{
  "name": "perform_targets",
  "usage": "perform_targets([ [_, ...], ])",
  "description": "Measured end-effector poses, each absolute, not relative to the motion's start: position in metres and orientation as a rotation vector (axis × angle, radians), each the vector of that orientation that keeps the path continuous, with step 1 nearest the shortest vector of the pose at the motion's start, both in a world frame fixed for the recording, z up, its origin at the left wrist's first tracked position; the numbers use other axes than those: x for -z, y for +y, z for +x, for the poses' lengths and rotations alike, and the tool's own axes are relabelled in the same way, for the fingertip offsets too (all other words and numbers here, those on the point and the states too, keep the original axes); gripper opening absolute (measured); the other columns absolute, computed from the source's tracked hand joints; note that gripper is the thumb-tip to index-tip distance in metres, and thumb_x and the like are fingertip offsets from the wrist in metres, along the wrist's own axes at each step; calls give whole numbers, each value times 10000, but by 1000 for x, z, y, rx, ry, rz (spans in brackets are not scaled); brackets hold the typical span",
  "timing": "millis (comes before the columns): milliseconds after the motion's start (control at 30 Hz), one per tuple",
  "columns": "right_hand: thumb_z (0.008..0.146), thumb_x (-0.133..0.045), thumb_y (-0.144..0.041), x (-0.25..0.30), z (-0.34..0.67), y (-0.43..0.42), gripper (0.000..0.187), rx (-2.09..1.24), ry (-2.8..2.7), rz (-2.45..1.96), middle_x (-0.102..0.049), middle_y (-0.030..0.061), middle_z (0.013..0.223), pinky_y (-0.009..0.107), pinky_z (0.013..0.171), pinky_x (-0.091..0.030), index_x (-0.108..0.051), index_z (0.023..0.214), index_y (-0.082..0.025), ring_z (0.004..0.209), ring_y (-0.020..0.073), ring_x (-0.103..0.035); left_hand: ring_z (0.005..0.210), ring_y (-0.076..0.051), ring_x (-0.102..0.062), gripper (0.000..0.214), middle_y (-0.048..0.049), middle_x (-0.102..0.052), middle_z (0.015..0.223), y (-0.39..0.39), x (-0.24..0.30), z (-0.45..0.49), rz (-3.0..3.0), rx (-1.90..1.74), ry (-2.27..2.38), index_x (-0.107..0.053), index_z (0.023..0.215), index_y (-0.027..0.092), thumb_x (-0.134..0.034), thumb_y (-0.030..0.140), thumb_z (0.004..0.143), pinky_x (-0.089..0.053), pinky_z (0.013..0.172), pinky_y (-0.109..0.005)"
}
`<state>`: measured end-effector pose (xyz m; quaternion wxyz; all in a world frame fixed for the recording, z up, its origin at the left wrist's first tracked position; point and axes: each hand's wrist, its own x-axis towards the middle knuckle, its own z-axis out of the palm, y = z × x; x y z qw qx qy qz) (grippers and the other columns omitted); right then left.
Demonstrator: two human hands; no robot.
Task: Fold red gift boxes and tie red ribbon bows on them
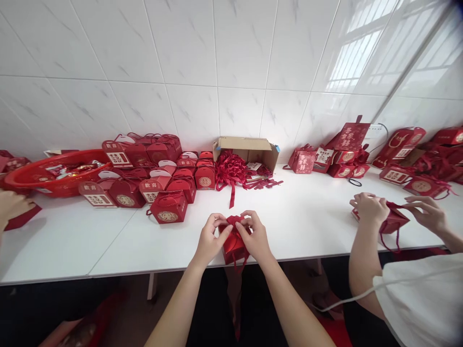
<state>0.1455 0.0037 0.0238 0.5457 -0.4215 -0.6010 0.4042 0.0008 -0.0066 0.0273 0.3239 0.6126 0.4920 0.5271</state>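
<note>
A small red gift box (233,248) stands at the table's front edge, right before me. Red ribbon (235,220) is gathered in a bow at its top, and loose ends hang down the front. My left hand (214,237) pinches the bow from the left, thumb and forefinger closed. From the other side my right hand (255,235) pinches it in the same way, its thumb close to the left one. The box's upper part is partly hidden behind my fingers.
Left stand several finished-looking red boxes (168,208) and a red basin (39,180) of wrapped sweets. Behind my hands, an open cardboard box (249,143) spills red ribbons (231,168). A co-worker's hands (372,209) handle a box at right; another person's hand (14,208) is far left.
</note>
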Motion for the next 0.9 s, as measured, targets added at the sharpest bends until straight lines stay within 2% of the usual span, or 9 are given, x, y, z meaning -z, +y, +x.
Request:
perform_targets([
  [100, 842, -530, -282, -23, 146, 3, 170, -899, -1499, -994, -659, 7, 762, 276, 650, -505, -591, 985, -212, 687, 156, -626, 880, -163, -612, 228, -18, -641, 880, -7, -28, 7, 1597, -1400, 1303, -520, 964, 202, -639, 258, 777, -452, 854, -303],
  [267, 845, -524, -259, -20, 146, 4, 178, -863, -1510, -985, -713, 64, 908, 316, 728, -542, -650, 949, -190, 809, 189, -666, 838, -159, -599, 136, -22, -618, 842, -6, -26, 14, 1504, -1468, 1272, -545, 846, 184, -631, 271, 789, -471, 808, -292],
  [500, 843, -534, -213, -21, 148, 0, 169, -725, -1622, -970, -680, 64, 857, 323, 703, -543, -682, 921, -197, 766, 181, -645, 862, -148, -597, 141, -23, -626, 858, -5, -14, 19, 1363, -1623, 1182, -506, 756, 181, -622, 246, 802, -467, 833, -285],
  [667, 854, -503, -181, -17, 147, 2, 183, -550, -1633, -988, -586, 99, 913, 354, 781, -531, -686, 863, -181, 861, 198, -605, 898, -152, -583, 124, -27, -589, 919, -7, -8, 19, 1437, -1579, 1184, -515, 890, 193, -600, 236, 812, -465, 845, -290],
  [767, 863, -477, -160, -16, 146, 3, 193, -587, -1627, -1028, -585, 94, 920, 371, 802, -520, -665, 834, -189, 879, 203, -589, 926, -157, -581, 202, -29, -576, 956, -8, -7, 18, 1503, -1531, 1213, -496, 976, 205, -600, 222, 804, -467, 850, -293],
  [900, 869, -475, -160, -17, 146, 4, 191, -654, -1627, -1075, -604, 91, 935, 395, 841, -497, -650, 798, -192, 923, 215, -573, 920, -150, -594, 220, -20, -604, 945, -9, -14, 15, 1578, -1457, 1229, -469, 999, 218, -586, 207, 813, -465, 857, -293],
])
